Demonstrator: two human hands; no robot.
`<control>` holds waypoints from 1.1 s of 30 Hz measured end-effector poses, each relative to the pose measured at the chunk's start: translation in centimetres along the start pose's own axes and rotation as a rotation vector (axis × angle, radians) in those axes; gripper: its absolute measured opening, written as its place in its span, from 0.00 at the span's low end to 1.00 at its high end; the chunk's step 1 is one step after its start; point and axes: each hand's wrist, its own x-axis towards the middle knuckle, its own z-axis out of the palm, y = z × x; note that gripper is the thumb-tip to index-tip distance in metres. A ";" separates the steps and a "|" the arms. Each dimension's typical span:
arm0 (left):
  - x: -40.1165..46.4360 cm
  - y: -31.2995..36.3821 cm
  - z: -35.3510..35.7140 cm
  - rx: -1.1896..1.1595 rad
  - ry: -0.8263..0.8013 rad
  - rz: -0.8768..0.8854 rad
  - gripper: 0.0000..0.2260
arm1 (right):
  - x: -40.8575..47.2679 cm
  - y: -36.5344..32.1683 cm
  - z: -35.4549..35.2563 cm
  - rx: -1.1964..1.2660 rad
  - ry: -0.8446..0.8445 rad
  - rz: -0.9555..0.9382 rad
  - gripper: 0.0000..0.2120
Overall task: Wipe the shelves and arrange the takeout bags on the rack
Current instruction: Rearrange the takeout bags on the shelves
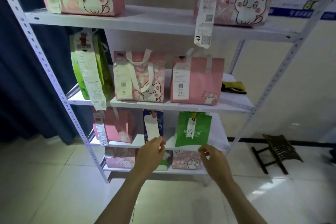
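Both hands reach toward the third shelf (pixel 181 146) of a white metal rack (pixel 60 85): the left hand (pixel 151 154) has its fingertips at the bottom edge of the paper slip (pixel 152 128) hanging from a dark blue bag (pixel 161 123), though I cannot tell whether it pinches the slip or only touches it. The right hand (pixel 211 158), fingers loosely curled and holding nothing, hovers just below the lower right corner of the green bag (pixel 201 132) marked 14. Pink cat bags (pixel 140 76) stand on the shelves above and below, and a yellow cloth (pixel 234 87) lies at the right end of the second shelf.
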 end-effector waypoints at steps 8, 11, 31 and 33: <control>3.0 1.5 3.0 -0.053 0.023 -0.121 0.02 | 3.4 3.9 1.5 0.053 -0.073 0.020 0.06; 4.0 1.6 2.6 -0.064 0.056 -0.134 0.03 | 5.4 3.4 1.9 0.070 -0.088 -0.023 0.06; 13.3 -11.1 -11.4 -0.213 0.420 -0.275 0.06 | 17.4 -13.7 8.5 0.277 -0.035 -0.158 0.17; 14.5 -11.8 -12.5 -0.243 0.429 -0.220 0.08 | 18.6 -14.9 9.0 0.266 -0.016 -0.126 0.18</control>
